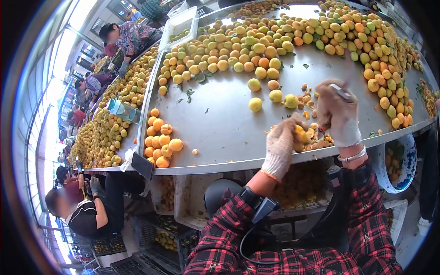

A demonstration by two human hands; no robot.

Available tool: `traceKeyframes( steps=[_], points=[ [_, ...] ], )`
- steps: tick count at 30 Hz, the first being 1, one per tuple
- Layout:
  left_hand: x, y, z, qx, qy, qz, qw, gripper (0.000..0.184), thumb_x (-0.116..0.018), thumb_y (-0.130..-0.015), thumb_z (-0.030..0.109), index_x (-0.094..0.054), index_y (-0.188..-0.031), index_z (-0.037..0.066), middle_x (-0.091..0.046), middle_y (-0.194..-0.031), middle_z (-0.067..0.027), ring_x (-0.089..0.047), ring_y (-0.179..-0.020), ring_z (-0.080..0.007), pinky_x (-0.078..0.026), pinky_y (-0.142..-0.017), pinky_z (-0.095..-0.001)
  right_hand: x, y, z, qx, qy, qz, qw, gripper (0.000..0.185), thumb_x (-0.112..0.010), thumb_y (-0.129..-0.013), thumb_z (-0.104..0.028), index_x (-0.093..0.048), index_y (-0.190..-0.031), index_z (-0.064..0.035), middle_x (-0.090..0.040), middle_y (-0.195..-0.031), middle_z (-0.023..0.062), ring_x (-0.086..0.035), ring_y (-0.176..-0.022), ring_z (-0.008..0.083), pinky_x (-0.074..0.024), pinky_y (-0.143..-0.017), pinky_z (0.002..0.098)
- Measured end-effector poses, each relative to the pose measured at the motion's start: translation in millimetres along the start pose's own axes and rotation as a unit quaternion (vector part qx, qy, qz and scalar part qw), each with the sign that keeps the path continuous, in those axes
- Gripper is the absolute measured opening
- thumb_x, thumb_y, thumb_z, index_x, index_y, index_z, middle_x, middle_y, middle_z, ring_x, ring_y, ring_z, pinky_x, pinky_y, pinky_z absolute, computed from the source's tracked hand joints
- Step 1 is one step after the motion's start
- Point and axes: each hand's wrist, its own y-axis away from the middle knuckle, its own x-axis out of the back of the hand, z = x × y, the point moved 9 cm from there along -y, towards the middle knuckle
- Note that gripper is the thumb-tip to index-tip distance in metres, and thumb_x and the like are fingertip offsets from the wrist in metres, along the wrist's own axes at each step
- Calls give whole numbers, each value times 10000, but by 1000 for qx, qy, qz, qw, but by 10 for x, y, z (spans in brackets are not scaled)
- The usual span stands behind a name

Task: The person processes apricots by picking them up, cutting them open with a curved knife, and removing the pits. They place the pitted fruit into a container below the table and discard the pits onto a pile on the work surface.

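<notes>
My left hand (280, 143), in a pale knitted glove, is closed around a yellow-orange apricot (301, 135) just above the table's near edge. My right hand (338, 112), also gloved and slightly blurred, makes a fist around a small hand tool (341, 93). The tool's grey end sticks out on top; its working tip is not clear. Under and between my hands lie apricot halves and pits (319, 143). More pits (305, 98) are scattered beyond, beside a few loose whole apricots (290, 101).
A metal table (215, 123) bears a long heap of apricots (256, 48) at the back and right. A small group of apricots (158, 142) sits at its left corner. A blue-white tub (398, 183) and crates (197, 201) stand below. Co-workers (87, 206) are at left.
</notes>
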Motion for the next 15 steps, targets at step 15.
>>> traceKeyframes(
  steps=[15],
  points=[
    [120,33,509,-154,68,-60,984,368,-502,-1002,35,-516,-1362,-38,-597,-1271,-93,-572,-1043,-119,-485,-907,-269,-407,197,585,-96,257,-140,951,342,-737,-863,-239,-620,-1070,7,-680,-859,122,-658,-753,157,-531,-682,302]
  ],
)
